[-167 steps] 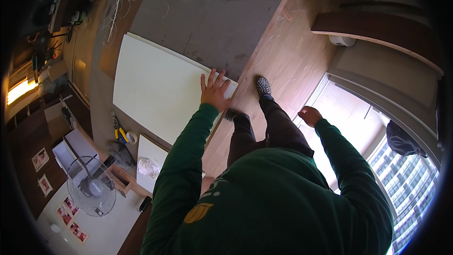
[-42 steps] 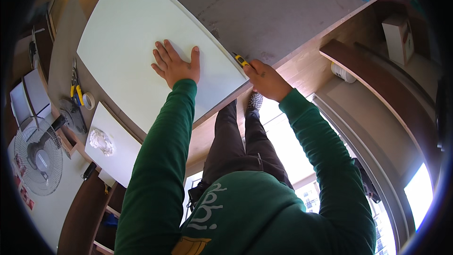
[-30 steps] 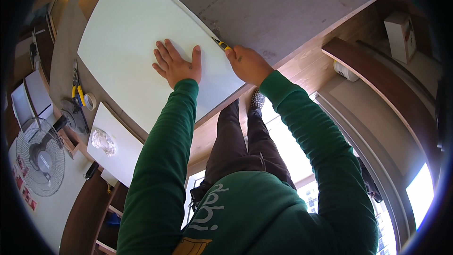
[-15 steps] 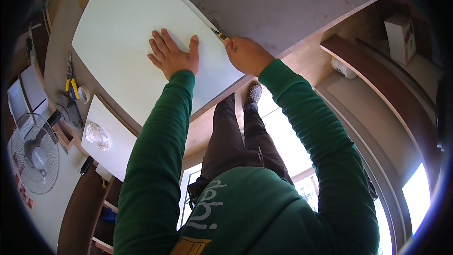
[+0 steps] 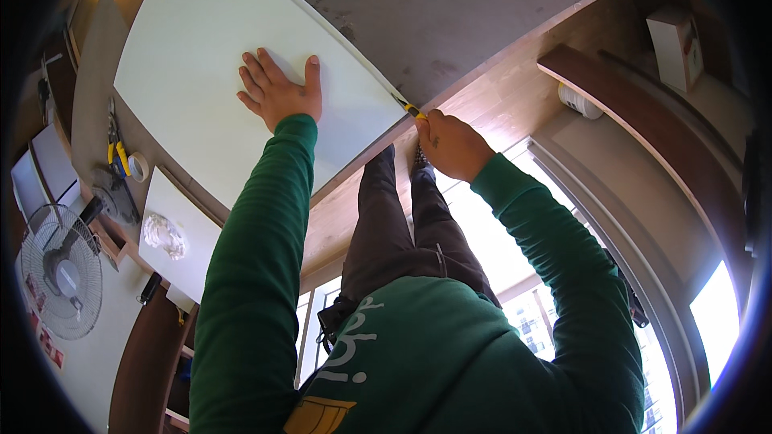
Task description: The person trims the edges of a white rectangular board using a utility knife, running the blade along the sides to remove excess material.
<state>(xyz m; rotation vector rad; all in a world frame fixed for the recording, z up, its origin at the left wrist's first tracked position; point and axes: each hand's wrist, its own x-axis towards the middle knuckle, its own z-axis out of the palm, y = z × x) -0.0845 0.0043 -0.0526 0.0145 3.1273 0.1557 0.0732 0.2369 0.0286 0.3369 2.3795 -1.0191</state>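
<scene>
- Trimming, apparently: right hand (image 5: 457, 145) pinching the utility knife (image 5: 415, 112) at the edge of the white panel (image 5: 213, 130)
- Panel at the near edge of the tabletop (image 5: 450, 24), left hand (image 5: 283, 100) atop, fingers spread
- Next stroke likely calls for steadiness

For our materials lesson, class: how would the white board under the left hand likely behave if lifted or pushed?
The white board is probably stiff: no creases show around the spread left hand. Looking smooth, it might slide easily. Broad and flat, it probably won't roll.
</scene>
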